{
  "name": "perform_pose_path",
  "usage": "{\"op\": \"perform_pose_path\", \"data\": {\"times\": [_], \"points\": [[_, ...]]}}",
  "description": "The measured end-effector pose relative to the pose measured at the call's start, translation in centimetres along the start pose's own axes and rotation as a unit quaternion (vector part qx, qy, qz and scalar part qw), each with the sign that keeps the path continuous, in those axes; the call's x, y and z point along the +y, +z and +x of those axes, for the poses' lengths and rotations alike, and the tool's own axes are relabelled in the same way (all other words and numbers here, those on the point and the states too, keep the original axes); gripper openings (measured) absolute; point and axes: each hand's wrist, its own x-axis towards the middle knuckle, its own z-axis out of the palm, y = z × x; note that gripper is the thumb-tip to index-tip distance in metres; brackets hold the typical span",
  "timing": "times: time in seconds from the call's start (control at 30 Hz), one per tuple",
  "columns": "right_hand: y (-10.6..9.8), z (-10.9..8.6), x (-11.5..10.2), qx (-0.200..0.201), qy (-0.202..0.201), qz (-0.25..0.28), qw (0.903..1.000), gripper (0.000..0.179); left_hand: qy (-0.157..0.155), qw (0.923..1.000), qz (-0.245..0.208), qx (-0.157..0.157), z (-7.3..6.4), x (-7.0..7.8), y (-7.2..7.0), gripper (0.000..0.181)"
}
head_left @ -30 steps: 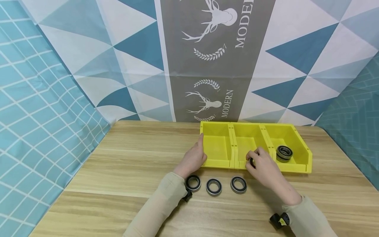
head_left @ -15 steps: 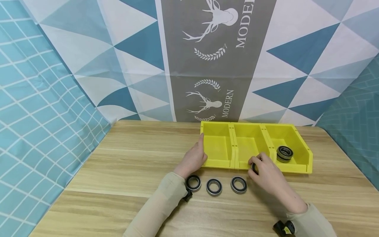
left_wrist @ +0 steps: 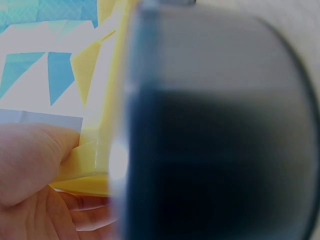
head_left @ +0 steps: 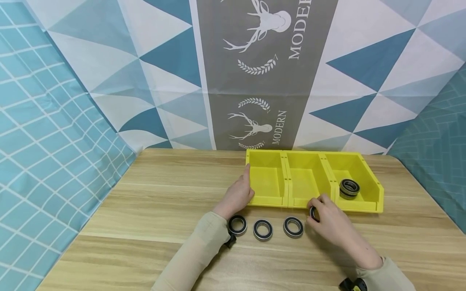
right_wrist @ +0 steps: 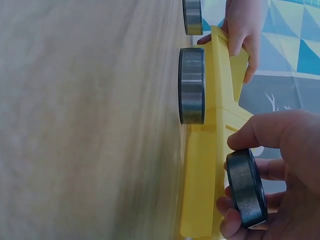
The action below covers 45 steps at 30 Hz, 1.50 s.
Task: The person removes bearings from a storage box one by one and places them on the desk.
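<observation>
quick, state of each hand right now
Left hand: closed, gripping the leftmost yellow bin.
Right hand: closed, holding a bearing.

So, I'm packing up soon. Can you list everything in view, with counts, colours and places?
table: 1, brown, centre
bins: 3, yellow, on the table
loose rings: 3, black-silver, before the bins
stacked rings: apparently 2, black-silver, right bin
held ring: 1, black-silver, in right hand
back cloth: 1, blue, white and grey, behind
side cloths: 2, blue and teal, left and right
wrist cameras: 2, black, at the wrists
sleeves: 2, beige, forearms
left hand: 1, holding the left bin
right hand: 1, holding a ring
</observation>
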Motion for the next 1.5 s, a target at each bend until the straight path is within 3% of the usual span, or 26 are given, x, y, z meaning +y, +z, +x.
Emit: {"op": "perform_pose_path", "data": {"times": [0.47, 0.97, 1.5], "points": [[-0.1, -0.8, -0.5, -0.028, -0.025, -0.016, 0.9992, 0.018, 0.001, 1.0, 0.003, 0.002, 0.0, 0.0, 0.1, 0.077], [0.2, -1.2, -0.6, -0.095, -0.005, -0.034, 0.9949, 0.019, -0.001, 1.0, -0.002, 0.001, 0.0, -0.1, 0.1, 0.077], [0.4, -1.3, -0.7, -0.095, -0.006, -0.049, 0.9942, 0.02, -0.005, 1.0, 0.003, -0.002, 0.1, -0.1, 0.2, 0.077]]}}
